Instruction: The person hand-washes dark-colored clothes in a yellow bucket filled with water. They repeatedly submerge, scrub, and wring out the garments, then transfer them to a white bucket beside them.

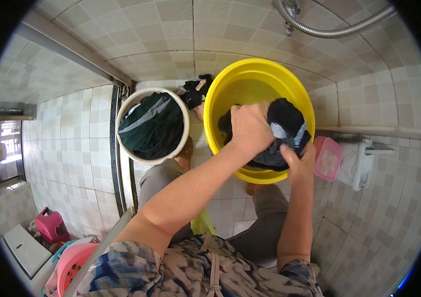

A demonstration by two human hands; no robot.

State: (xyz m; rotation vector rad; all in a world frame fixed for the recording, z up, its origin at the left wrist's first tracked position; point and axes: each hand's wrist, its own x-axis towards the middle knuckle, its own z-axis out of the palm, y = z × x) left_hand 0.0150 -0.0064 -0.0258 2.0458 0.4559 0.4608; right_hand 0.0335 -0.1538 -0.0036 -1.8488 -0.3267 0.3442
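Note:
A wet black garment [286, 115] with pale blue patches is held over the big yellow tub [258, 65]. My left hand [252, 124] is closed in a fist on its dark cloth, back of the hand upward. At the tub's near right side, my right hand [299, 157] pinches the same garment, with the thumb on top. More dark cloth [225, 122] hangs or lies below my left hand inside the tub. Yellowish water [247, 92] shows at the far side of the tub. How far the cloth reaches into it is hidden by my hands.
Left of the tub, a white basin [153, 162] holds dark clothes [151, 126]. Several small dark cloths [195, 92] lie on the floor by the wall. Pink plastic containers [328, 157] and a lined white bin [359, 167] stand right. A metal shower hose [329, 34] hangs above.

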